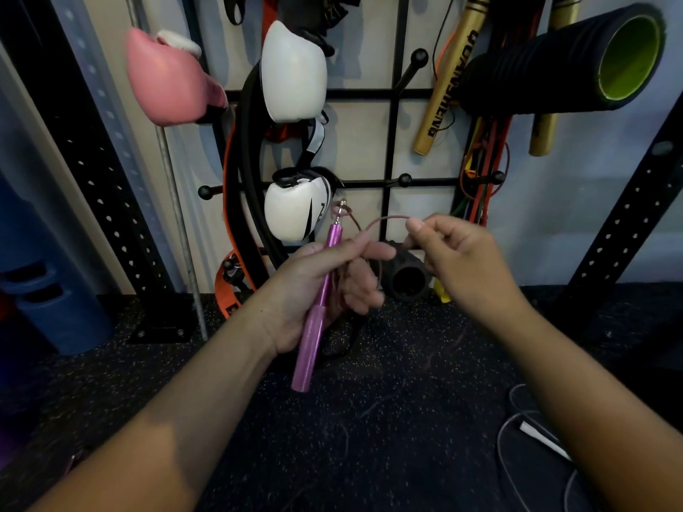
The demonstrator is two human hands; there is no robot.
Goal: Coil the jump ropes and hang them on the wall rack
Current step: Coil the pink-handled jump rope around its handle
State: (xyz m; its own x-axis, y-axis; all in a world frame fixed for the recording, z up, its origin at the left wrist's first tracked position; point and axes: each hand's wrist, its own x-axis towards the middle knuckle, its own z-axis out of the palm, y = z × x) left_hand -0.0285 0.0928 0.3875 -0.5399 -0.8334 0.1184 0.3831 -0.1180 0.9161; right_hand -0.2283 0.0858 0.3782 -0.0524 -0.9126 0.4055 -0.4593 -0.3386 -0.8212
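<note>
Left hand [325, 286] grips pink handle [318, 308]; speckled rubber floor [388, 419].

Both forearms reach forward; left hand [325, 282] grips, fingers curled, right hand [456, 253] pinches just beside it.

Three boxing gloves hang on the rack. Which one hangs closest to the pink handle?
The lower white glove, with the black mark. It hangs right beside the top of the pink handle; the pink glove and upper white glove hang much higher.
</note>
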